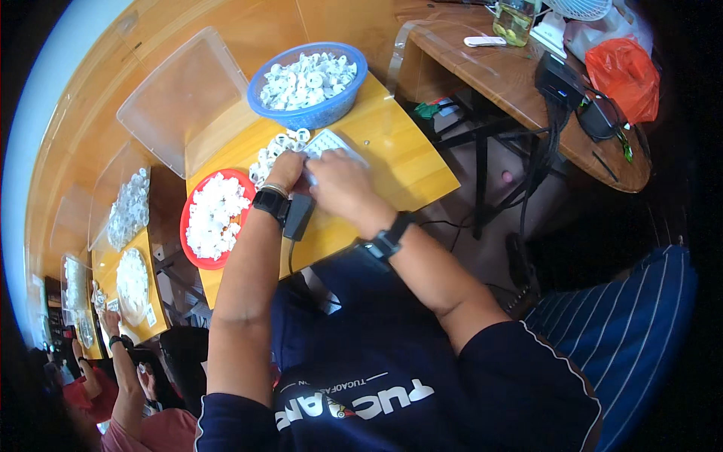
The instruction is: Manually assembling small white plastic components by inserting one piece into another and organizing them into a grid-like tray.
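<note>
My left hand (285, 170) and my right hand (337, 178) are close together over the yellow table, fingers curled and bent inward. What they pinch between them, if anything, is hidden or too small to make out. A white board with small marks (327, 142) lies just beyond my right hand. Loose white round plastic pieces with dark centres (264, 160) are heaped beside my left hand. Below my wrists sits a black box-shaped device (299, 218) with a cable. To the left, a red plate (186, 230) holds a heap of small white plastic parts.
A blue basin (310, 117) full of white round pieces stands at the far end of the yellow table (419, 162). A clear plastic lid (177, 90) leans behind. At right, a brown table (482, 71) carries an orange-red bag (622, 75) and black adapters. Other people work at left.
</note>
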The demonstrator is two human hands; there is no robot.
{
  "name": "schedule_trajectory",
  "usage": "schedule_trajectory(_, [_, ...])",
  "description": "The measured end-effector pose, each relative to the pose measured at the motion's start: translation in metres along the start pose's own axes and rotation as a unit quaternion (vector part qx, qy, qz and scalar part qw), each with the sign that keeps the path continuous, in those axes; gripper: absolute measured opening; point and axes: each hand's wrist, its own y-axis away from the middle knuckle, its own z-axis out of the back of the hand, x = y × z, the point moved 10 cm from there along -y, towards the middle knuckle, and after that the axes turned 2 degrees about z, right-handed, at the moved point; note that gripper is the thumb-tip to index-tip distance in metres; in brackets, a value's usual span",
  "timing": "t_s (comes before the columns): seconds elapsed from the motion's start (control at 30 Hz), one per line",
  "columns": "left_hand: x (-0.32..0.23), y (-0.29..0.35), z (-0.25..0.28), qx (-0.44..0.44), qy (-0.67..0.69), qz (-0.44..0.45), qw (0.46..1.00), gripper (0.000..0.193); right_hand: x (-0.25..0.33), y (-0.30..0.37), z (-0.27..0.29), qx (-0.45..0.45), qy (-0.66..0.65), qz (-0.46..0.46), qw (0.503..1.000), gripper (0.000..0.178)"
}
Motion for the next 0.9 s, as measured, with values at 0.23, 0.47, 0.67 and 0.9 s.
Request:
schedule_trajectory(0.23, [-0.035,0.053,0.013,0.000,0.276,0.168,0.946,0.032,-0.124,-0.011,0.032,-0.054,-0.069,-0.176,0.980,0.025])
schedule_trajectory(0.47, [-0.035,0.067,0.007,-0.029,0.259,0.128,0.957,0.072,-0.144,-0.024,-0.019,0.093,0.026,-0.170,0.981,0.024])
schedule_trajectory(0.67, [-0.042,0.072,0.002,-0.049,0.348,0.154,0.924,0.078,-0.148,-0.024,-0.027,0.008,0.035,-0.130,0.991,0.015])
schedule_trajectory(0.9, [-0.024,0.029,-0.005,-0.054,0.248,0.103,0.962,0.067,-0.145,-0.018,-0.026,0.011,0.024,-0.139,0.990,0.018])
